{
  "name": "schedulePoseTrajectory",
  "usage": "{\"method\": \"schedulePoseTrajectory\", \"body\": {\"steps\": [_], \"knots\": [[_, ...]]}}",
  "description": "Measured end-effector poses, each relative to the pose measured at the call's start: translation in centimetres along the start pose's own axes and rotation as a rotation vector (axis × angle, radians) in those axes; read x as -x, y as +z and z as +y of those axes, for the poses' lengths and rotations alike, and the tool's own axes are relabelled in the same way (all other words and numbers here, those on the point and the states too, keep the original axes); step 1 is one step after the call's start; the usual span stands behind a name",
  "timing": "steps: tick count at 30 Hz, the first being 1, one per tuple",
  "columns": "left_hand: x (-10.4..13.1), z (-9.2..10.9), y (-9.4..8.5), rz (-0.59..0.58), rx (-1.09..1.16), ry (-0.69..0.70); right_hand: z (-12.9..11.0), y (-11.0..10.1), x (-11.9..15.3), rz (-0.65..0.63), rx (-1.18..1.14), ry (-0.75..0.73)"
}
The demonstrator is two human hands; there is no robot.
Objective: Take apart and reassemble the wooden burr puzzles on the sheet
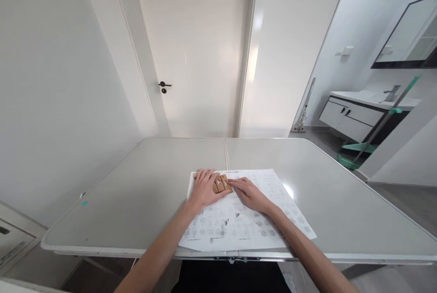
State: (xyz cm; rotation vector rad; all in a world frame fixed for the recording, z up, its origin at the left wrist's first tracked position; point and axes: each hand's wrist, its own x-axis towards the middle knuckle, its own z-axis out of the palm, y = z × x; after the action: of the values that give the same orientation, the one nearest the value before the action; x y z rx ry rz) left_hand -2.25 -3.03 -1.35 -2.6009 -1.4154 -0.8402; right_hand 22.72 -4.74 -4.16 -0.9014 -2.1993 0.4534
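Note:
A row of small brown wooden tiles (224, 184) with pale marks lies on a large white paper sheet (239, 229). Over the left part of the row rests my left hand (204, 189), its fingers along the far side and its thumb along the near side, gripping the tiles. Part of the row is hidden beneath it. My right hand (248, 193) lies just to the right, fingers stretched out towards the tiles, fingertips at the right end tile. Grey round prints and a few dark torn-looking patches show on the sheet.
The sheet lies on a grey folding table (143, 193) with a centre seam and metal rim. Beyond it is a white door (194, 56) with a black handle. At right are a sink cabinet (355, 113), a mirror, and a green dustpan (348, 162) on the floor.

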Motion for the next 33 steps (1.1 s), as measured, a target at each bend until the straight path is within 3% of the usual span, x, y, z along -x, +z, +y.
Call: {"method": "schedulePoseTrajectory", "body": {"steps": [7,21,28,33], "knots": [[0.2,-0.4,0.4,-0.051,0.027,0.023,-0.1,-0.1,0.0,-0.008,0.001,-0.003],[-0.1,-1.3,0.8,0.068,0.014,-0.016,-0.9,-0.3,0.0,0.028,-0.008,0.076],[-0.3,0.3,-0.6,0.087,0.082,0.14,-0.2,-0.3,0.2,0.124,0.037,0.18],[0.1,1.3,-0.5,0.075,0.093,0.256,-0.3,-0.4,0.1,0.133,0.051,0.202]]}}
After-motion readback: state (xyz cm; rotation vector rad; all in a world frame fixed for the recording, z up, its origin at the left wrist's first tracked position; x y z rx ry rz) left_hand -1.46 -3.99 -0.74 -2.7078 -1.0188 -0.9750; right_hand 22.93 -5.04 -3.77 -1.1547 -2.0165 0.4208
